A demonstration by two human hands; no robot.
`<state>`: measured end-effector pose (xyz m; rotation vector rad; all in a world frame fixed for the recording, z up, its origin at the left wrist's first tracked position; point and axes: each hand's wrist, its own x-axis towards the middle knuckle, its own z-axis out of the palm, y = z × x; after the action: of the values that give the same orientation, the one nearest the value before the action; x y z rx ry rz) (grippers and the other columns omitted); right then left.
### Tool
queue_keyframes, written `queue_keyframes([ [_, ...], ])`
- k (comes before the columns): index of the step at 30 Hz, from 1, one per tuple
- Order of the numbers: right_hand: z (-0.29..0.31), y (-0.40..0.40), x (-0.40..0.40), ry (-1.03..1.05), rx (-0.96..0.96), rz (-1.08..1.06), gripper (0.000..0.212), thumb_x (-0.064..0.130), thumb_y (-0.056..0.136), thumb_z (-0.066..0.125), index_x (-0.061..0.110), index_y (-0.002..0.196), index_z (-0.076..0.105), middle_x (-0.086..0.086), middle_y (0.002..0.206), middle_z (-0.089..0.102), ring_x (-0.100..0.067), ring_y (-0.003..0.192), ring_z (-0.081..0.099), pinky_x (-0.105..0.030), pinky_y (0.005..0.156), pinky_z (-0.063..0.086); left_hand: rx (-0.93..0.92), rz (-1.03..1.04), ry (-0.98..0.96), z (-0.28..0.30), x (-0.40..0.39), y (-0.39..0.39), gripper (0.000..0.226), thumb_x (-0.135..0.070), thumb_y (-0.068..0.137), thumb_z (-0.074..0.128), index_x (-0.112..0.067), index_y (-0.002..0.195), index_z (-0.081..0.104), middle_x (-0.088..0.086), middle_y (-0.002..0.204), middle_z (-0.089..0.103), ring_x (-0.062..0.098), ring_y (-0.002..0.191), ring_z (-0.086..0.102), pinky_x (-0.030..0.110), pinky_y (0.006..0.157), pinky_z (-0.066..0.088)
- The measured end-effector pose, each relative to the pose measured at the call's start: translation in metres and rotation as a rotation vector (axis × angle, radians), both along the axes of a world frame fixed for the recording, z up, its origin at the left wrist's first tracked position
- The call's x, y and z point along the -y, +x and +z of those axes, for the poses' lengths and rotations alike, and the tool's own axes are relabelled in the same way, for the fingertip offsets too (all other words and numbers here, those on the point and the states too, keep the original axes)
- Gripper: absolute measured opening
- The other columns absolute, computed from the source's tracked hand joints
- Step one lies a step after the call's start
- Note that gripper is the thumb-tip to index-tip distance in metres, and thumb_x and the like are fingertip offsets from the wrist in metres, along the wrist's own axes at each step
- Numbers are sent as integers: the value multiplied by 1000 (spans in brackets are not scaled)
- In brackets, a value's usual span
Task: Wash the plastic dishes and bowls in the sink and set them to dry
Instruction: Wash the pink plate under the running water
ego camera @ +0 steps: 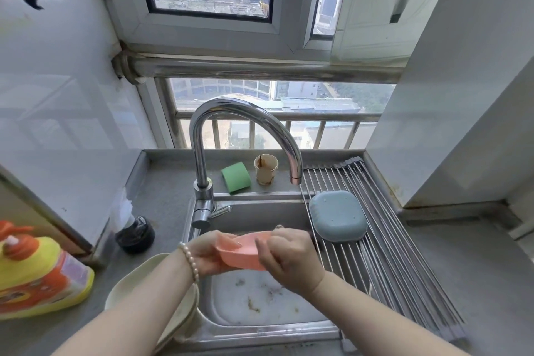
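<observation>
Fingers of both hands [248, 257] grasp pink bowl [241, 251] over sink [260, 329].

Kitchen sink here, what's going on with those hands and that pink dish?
A person holds a pink plastic dish over the steel sink, left hand gripping one end and right hand the other. A blue-grey plastic dish already lies upside down on the metal roll-up drying rack. Cream plates wait at the left. No water visibly runs from the chrome faucet.

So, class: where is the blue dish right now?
In the head view, the blue dish lies upside down on the roll-up drying rack, right of the faucet, beyond the right hand.
</observation>
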<state>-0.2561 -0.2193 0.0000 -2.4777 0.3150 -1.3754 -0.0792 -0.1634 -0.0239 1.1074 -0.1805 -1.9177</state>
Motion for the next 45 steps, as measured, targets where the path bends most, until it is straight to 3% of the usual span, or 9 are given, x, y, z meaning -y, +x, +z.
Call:
queue_keyframes([
  [7, -3, -29, 4, -185, -888, -42, 79, 60, 96, 10, 9, 84, 69, -7, 90, 69, -22, 82, 64, -30, 84, 51, 190, 86, -88, -3, -2, 7, 50, 4, 81, 64, -11, 128, 56, 19, 111, 67, 35, 94, 65, 54, 86, 51],
  [10, 9, -25, 12, 44, -1253, -141, 117, 76, 68, -12, 0, 144, 33, -20, 150, 32, -27, 140, 30, -40, 119, 12, 186, 34, -48, -2, -6, -14, 31, -19, 96, 49, -30, 124, 57, 13, 121, 64, 35, 99, 64, 58, 79, 53],
  [18, -8, 23, -6, 573, -1202, 100, 91, 67, 92, 17, 6, 149, -18, -13, 157, -19, -19, 146, -17, -35, 119, -9, 48, 110, 17, -10, 4, -36, 64, -59, 84, 42, -14, 127, 57, 9, 118, 67, 23, 107, 65, 43, 89, 53],
  [23, -3, -7, -9, 823, -1235, 385, 61, 57, 98, 29, 28, 151, 22, 1, 157, 24, -15, 142, 21, -30, 117, 15, 184, 149, 22, -24, 2, -21, 54, -56, 95, 37, -17, 130, 52, 16, 119, 67, 36, 107, 65, 53, 85, 53],
  [25, 2, -22, 2, 897, -1331, 321, 45, 58, 97, 31, 32, 116, 62, 1, 123, 59, -20, 123, 44, -28, 102, 34, 352, 92, 34, -22, -3, -22, 40, -49, 99, 35, -23, 122, 54, 13, 113, 69, 36, 100, 67, 57, 78, 54],
  [27, 0, -29, 14, 711, -1418, 226, 56, 62, 95, 32, 19, 79, 64, -6, 87, 60, -30, 105, 55, -34, 89, 45, 485, 66, 71, -20, -6, -20, 29, -41, 102, 36, -25, 119, 54, 12, 114, 68, 38, 99, 67, 61, 74, 54],
  [32, -18, -22, 40, -51, -1512, -1, 66, 54, 98, 21, 6, 129, 54, -11, 144, 42, -29, 142, 24, -53, 117, 3, 600, -12, 178, -13, -14, -14, 27, -6, 101, 32, -18, 112, 54, 16, 107, 64, 34, 86, 67, 52, 66, 59],
  [38, -24, 25, 56, 62, -975, -179, 22, 20, 90, 50, 11, 87, 70, -9, 87, 68, -31, 97, 59, -41, 93, 39, 570, -132, 273, -8, -20, -13, 36, 8, 92, 24, -6, 102, 56, 23, 94, 63, 41, 77, 66, 47, 59, 59],
  [45, -22, 90, 61, 310, -1124, -177, 42, 22, 81, 55, 18, 120, 42, -6, 112, 63, -30, 105, 56, -39, 82, 35, 595, -253, 281, -15, -21, -19, 38, 1, 88, 29, 1, 113, 58, 28, 97, 69, 32, 63, 68, 34, 47, 55],
])
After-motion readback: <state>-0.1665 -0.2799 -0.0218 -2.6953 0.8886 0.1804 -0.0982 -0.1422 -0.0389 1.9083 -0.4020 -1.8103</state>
